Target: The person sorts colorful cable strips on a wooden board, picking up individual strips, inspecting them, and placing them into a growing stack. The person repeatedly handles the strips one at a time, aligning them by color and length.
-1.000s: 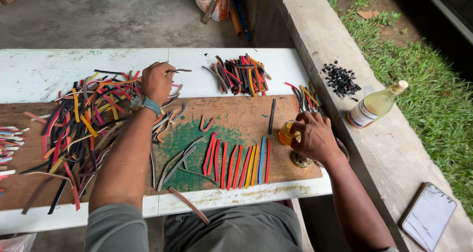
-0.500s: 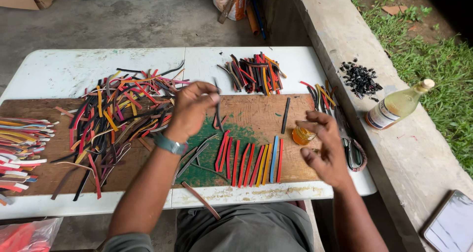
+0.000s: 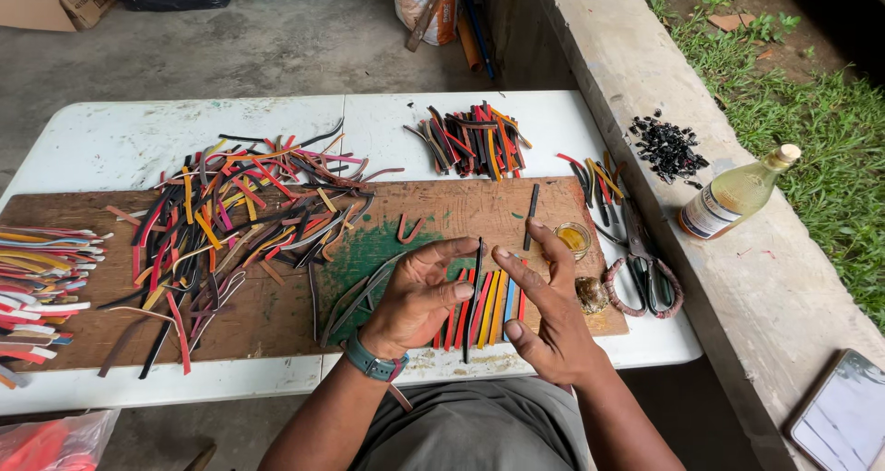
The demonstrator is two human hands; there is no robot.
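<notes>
Left hand (image 3: 419,296) pinched 1 black strip (image 3: 472,296) upright over the wooden board (image 3: 277,323); right hand (image 3: 544,314), fingers extended and empty, just beside it.

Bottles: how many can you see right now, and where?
1. A glass bottle of pale yellow liquid lies tilted on the concrete ledge, right of the white table, beside a heap of small black bits. None other shows.
</notes>
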